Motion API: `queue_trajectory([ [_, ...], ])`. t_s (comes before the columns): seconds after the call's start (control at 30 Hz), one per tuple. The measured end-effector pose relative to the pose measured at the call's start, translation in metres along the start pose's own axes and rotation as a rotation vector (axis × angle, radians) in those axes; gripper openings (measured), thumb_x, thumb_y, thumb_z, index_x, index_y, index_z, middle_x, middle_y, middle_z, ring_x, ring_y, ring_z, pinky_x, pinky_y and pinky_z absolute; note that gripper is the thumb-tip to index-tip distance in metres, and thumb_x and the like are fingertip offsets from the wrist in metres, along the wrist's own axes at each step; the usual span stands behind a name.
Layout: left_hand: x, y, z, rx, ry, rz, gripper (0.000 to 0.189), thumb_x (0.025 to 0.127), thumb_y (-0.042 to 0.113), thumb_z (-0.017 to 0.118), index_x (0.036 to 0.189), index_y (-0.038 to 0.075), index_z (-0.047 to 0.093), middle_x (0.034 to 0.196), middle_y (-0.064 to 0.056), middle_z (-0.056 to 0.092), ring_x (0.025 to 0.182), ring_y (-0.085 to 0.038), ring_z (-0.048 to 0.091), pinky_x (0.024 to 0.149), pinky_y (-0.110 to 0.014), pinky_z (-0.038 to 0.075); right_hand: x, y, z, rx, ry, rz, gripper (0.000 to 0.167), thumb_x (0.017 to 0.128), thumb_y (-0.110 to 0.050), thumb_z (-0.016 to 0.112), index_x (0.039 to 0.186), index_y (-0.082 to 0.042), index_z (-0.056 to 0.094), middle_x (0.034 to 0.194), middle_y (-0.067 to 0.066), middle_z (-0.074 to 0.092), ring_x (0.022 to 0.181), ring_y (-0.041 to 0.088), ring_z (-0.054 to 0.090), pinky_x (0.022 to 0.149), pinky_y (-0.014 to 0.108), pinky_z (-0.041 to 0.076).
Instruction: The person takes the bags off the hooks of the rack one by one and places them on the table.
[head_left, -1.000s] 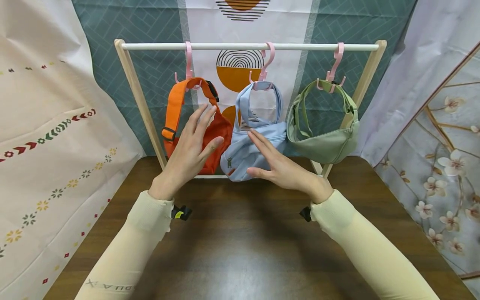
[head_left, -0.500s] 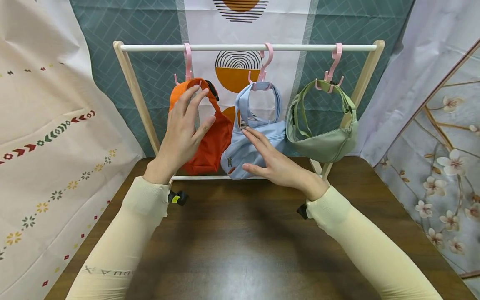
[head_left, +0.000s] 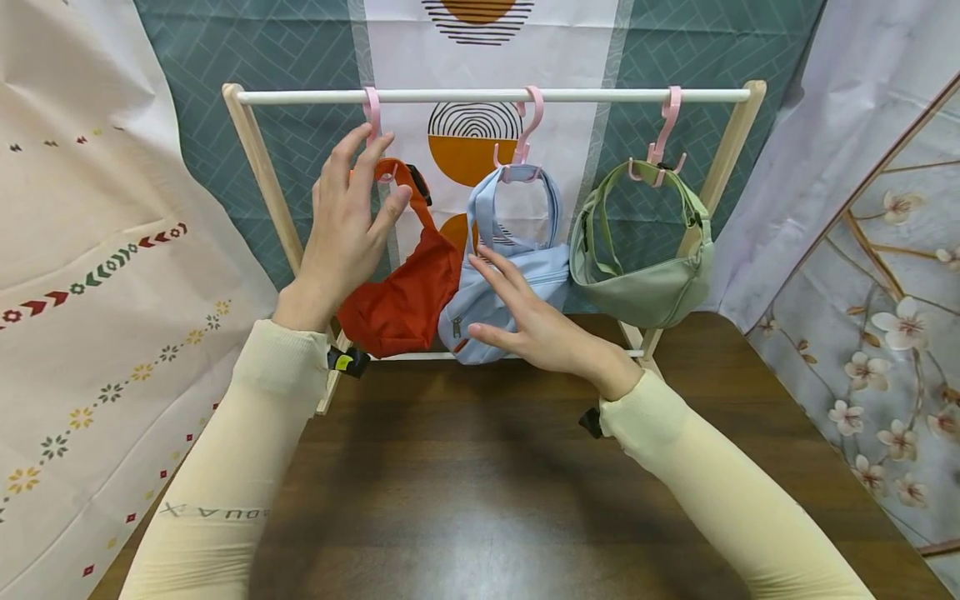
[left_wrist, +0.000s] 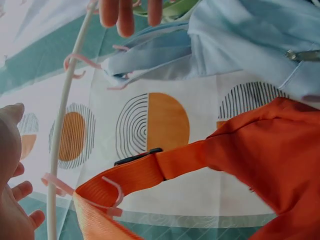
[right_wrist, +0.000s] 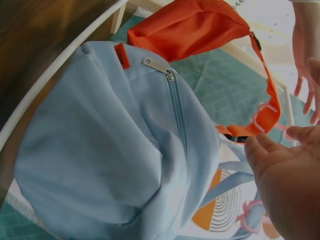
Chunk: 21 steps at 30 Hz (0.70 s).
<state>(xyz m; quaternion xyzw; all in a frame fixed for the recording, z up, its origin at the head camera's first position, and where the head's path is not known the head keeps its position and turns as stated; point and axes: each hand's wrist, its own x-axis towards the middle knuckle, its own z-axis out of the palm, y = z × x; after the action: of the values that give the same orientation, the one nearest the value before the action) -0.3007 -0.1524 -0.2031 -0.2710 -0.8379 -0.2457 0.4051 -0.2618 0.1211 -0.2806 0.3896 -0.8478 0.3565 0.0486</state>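
Observation:
A red-orange waist bag [head_left: 408,296], a light-blue bag [head_left: 551,268] and a sage-green bag [head_left: 652,292] hang from pink hooks on a small rack. My left hand [head_left: 337,221] is raised before the red-orange bag's strap, close to its hook [head_left: 372,108]; fingers are spread and nothing is held. In the left wrist view, the orange strap [left_wrist: 185,160] loops over its hook. My right hand [head_left: 536,333] hovers before the blue bag, palm inward, fingers loosely extended. The right wrist view shows the blue bag's zipper [right_wrist: 175,110] beside that hand; contact cannot be told.
The rack has a white top rail [head_left: 450,97] and wooden side posts [head_left: 723,167]. A brown wooden table [head_left: 465,483] lies below. Patterned cloth [head_left: 97,275] hangs on the left, a floral curtain [head_left: 885,333] on the right, and a teal-and-white cloth [head_left: 270,50] behind.
My left hand has risen and moved left, from before the red-orange bag's body toward its hook. My right hand has drifted slightly left. The bags still hang on their hooks.

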Motion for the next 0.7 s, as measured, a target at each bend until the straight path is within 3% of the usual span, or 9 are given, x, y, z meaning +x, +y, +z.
queue_trajectory([
  [0.27, 0.023, -0.004, -0.009, 0.065, -0.017, -0.013, 0.062, 0.109, 0.04, 0.052, 0.163, 0.016, 0.033, 0.168, -0.009, 0.023, 0.154, -0.025, 0.022, 0.125, -0.047, 0.014, 0.0, -0.004, -0.001, 0.051, -0.016, -0.007, 0.087, 0.102, -0.041, 0.066, 0.168, -0.033, 0.01, 0.174, -0.011, -0.001, 0.157, 0.016, 0.014, 0.121, 0.061, 0.025],
  [0.5, 0.041, -0.01, -0.013, 0.097, -0.043, -0.063, 0.062, 0.109, 0.045, 0.049, 0.164, 0.02, 0.032, 0.17, -0.005, 0.022, 0.155, -0.023, 0.019, 0.126, -0.041, 0.009, 0.002, -0.004, -0.003, 0.054, -0.023, -0.004, 0.087, 0.102, -0.049, 0.063, 0.168, -0.034, 0.009, 0.174, -0.007, -0.001, 0.156, 0.017, 0.016, 0.121, 0.06, 0.026],
  [0.7, 0.053, -0.018, -0.012, 0.13, -0.08, -0.111, 0.063, 0.109, 0.047, 0.047, 0.165, 0.023, 0.03, 0.17, -0.004, 0.021, 0.155, -0.023, 0.018, 0.126, -0.041, 0.008, 0.005, -0.003, -0.004, 0.049, -0.024, 0.004, 0.088, 0.102, -0.047, 0.064, 0.168, -0.034, 0.009, 0.173, -0.01, -0.001, 0.156, 0.017, 0.017, 0.121, 0.059, 0.028],
])
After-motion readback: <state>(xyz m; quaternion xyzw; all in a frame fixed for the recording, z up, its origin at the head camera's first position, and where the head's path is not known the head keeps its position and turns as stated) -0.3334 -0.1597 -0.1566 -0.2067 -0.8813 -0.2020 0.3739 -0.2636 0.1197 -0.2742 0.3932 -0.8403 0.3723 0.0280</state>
